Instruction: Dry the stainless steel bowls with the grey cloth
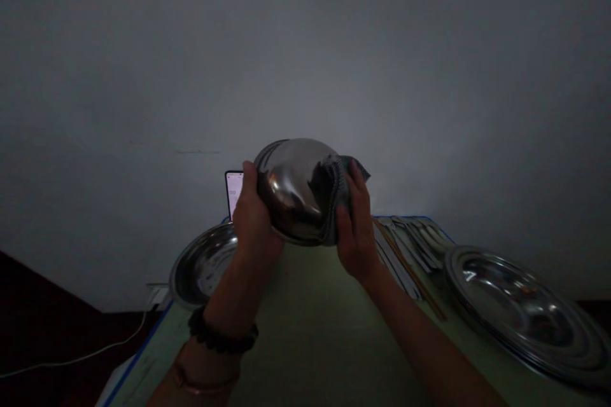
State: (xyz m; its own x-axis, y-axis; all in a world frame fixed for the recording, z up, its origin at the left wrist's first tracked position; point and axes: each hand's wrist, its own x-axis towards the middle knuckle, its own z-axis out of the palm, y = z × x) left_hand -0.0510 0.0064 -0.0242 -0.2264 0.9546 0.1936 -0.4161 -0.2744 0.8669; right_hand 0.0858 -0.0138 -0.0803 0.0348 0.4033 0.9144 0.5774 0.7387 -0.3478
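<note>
I hold a shiny steel bowl (291, 187) up above the table, its rounded underside turned towards me. My left hand (251, 216) grips its left rim, fingers wrapped round the edge. My right hand (356, 226) is closed on a grey cloth (334, 194) and presses it against the bowl's right side. The cloth drapes over the rim there. A dark bead bracelet and a thin bangle sit on my left wrist.
A steel plate (200, 267) lies at the table's left edge, and a wider steel plate (525, 311) at the right. Several pieces of cutlery (410, 245) lie in a row beside it. A lit phone (233, 191) leans on the wall. A white cable (71, 359) trails left.
</note>
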